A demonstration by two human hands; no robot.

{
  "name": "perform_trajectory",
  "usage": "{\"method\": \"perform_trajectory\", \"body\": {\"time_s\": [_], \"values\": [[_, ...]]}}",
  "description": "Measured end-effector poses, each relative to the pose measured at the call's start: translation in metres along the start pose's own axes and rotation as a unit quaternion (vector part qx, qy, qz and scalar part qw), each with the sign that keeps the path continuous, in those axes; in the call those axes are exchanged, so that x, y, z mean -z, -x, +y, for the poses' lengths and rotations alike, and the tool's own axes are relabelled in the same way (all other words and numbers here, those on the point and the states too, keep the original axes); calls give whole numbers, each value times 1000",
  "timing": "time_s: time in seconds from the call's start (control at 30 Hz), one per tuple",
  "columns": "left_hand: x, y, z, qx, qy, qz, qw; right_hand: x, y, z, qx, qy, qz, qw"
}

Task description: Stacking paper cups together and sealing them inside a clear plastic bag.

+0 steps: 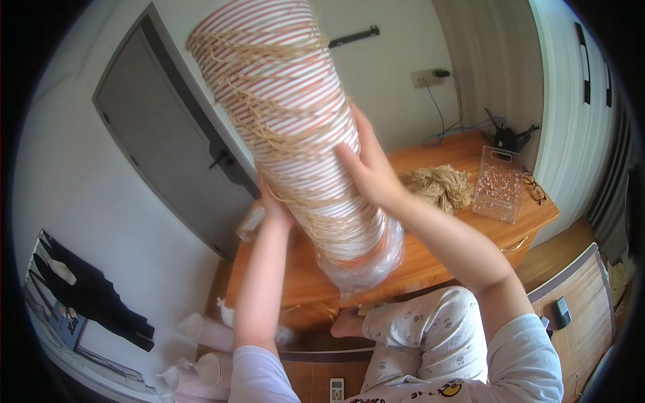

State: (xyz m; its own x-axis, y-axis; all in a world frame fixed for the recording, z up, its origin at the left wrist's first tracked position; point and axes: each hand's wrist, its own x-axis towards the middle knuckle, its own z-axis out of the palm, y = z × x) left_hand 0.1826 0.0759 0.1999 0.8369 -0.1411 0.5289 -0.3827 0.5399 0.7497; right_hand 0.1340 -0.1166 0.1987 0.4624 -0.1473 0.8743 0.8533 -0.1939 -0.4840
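Observation:
Both my hands hold up a long stack of nested paper cups (295, 134) with white and red rims, tilted with its upper end to the left. Tan twine strands hang in loops around the stack. A crumpled clear plastic bag (366, 265) covers its lower end. My left hand (275, 205) grips the left side, its fingers mostly hidden behind the cups. On the right side, my right hand (369, 164) presses its thumb to the rims while its other fingers curl behind. Beyond my right forearm, a bundle of tan twine (440, 188) lies on the wooden desk (430, 255).
A clear box with small pink bits (498, 185), eyeglasses (535, 189) and a black router (508, 138) are at the desk's right. More cup stacks (201, 376) stand at the lower left. A white remote control (336, 389) lies near me, and a phone (562, 311) lies at right.

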Motion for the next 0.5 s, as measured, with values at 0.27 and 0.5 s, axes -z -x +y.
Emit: {"method": "perform_trajectory", "body": {"time_s": [0.27, 0.5], "values": [[-19, 17, 12, 27, -5, 4, 1000, 4, 8, 1, -11, -38, -11, 999], [64, 55, -27, 5, -141, 24, 990, 45, 39, 23, -175, -41, -7, 984]]}}
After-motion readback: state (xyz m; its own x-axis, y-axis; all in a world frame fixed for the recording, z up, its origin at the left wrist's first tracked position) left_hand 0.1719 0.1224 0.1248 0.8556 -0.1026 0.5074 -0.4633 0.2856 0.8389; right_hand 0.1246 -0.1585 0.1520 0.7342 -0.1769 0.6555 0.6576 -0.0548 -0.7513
